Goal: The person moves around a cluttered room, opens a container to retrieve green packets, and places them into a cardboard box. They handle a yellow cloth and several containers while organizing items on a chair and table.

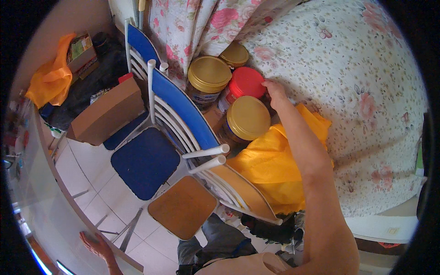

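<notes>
My right hand [276, 93] reaches to the right edge of a red screw lid [248, 81] on a plastic jar, its fingertips touching the rim. Part of the fingers is hidden beside the jar, so a firm grip cannot be confirmed. Around it stand gold-lidded jars: one in front [249, 118], one to the left [209, 74] and one behind [235, 54]. Below my right forearm lies bunched yellow-orange cloth [275, 165]. My left hand [94, 244] rests palm down, fingers extended, on a white tabletop [51, 206] at the lower left, holding nothing.
Metal chairs with a blue seat [146, 163] and a brown seat [184, 208] stand between table and jars. A cardboard box [108, 111] sits on another chair. Floral cloth [343, 86] covers a bulky shape at right; a floral curtain [185, 31] hangs behind the jars.
</notes>
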### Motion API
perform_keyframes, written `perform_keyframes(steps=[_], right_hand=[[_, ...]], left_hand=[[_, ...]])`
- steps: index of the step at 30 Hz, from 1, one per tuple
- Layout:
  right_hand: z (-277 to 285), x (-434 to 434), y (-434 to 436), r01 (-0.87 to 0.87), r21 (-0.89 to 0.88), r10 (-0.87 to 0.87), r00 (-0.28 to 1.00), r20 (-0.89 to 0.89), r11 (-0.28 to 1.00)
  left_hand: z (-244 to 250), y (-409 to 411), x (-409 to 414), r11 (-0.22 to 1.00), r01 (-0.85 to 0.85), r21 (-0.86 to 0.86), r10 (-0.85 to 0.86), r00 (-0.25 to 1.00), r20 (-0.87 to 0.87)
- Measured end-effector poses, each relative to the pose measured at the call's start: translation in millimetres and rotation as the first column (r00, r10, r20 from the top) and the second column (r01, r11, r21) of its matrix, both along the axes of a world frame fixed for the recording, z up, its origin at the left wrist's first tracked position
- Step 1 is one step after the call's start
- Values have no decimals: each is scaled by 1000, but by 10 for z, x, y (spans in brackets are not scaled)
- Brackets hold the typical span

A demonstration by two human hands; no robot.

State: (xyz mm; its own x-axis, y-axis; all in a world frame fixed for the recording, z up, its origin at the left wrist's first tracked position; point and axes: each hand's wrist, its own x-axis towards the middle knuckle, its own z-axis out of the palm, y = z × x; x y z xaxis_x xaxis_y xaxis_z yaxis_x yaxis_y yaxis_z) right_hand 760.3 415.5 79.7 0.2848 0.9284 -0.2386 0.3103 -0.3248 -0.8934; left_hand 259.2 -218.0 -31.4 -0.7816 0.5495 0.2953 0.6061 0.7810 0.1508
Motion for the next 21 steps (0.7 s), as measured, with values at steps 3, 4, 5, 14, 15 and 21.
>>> perform_keyframes(steps=[3,4,5,14,15,21], right_hand=[[-51,50,69,-64,20,61,990,130,998],[-69,86,92,-85,22,81,984,160,996],[-85,119,117,-106,24,99,977,190,994],[233,-406,11,-469,-248,468,439,767,848],[206,-438,23,-455,-238,451,445,774,858],[152,-546,92,-394,-260,424,420,802,882]], left_hand=[[-37,-18,-30,1000,13,7,-13,1000,-6],[-42,-13,-32,1000,20,14,-19,1000,-3],[-49,-6,-32,999,27,22,-27,1000,1],[-22,-16,-17,1000,3,7,-3,1000,-3],[-8,-3,-8,1000,-5,11,4,1000,10],[-25,-15,-21,999,7,37,-8,999,39]])
